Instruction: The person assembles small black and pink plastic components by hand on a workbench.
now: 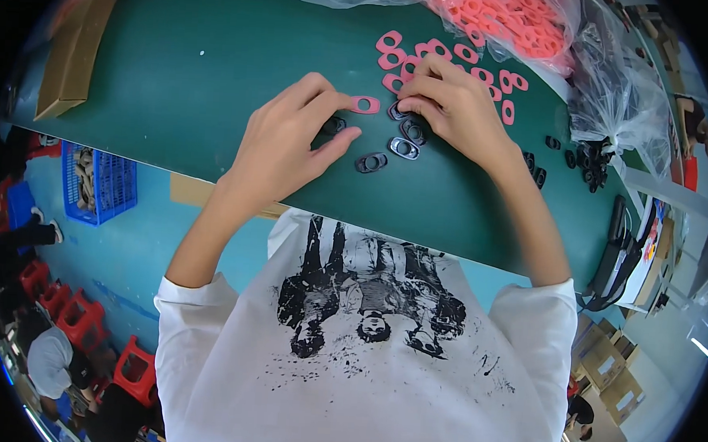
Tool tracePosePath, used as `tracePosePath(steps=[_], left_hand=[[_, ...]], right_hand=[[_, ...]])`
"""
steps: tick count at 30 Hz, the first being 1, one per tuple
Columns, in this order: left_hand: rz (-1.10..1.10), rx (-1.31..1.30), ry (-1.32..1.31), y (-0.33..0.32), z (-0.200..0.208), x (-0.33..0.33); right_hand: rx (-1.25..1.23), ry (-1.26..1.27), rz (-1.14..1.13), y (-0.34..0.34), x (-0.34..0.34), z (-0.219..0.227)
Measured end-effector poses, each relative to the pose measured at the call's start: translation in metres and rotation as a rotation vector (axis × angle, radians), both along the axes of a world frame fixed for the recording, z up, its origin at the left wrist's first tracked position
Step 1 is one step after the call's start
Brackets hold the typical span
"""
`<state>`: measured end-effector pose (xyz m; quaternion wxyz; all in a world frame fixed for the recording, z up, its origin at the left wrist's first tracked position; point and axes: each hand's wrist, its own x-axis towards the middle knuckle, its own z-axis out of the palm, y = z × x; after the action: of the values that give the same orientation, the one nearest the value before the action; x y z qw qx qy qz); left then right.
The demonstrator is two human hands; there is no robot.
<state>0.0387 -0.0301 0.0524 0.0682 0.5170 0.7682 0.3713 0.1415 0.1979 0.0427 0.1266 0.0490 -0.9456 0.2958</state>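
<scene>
My left hand (290, 134) pinches a pink oval gasket (366, 104) between thumb and forefinger, just above the green table (194, 68). My right hand (452, 106) is curled beside it, with its fingertips on a small dark oval ring (397, 111). More dark oval rings (404, 148) lie on the table below the two hands, one (371, 163) nearest me. Loose pink gaskets (474, 71) are scattered behind my right hand.
A clear plastic bag of pink gaskets (508, 21) lies at the far edge, another clear bag (617, 91) with dark parts (589, 161) to the right. Cardboard box (74, 54) at the table's left. Blue crate (100, 184) and red stools (77, 318) on the floor; a person (50, 361) sits lower left.
</scene>
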Motion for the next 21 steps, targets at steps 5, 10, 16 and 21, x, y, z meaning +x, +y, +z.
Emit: tracePosePath(steps=[5,10,16,21], left_hand=[[-0.043,0.037,0.106,0.021,0.004,-0.001],[-0.086,-0.012,0.243,0.046,-0.006,0.007],[-0.185,-0.075,0.268,0.056,-0.015,0.001],[-0.224,-0.097,0.316,0.047,-0.009,0.010]], right_hand=[[0.124,-0.073,-0.107,-0.001,-0.010,0.013],[-0.351,0.054,-0.391,0.030,0.024,0.044],[0.132,-0.139,-0.593,0.034,0.131,0.036],[0.405,-0.226,-0.586,0.015,0.137,0.023]])
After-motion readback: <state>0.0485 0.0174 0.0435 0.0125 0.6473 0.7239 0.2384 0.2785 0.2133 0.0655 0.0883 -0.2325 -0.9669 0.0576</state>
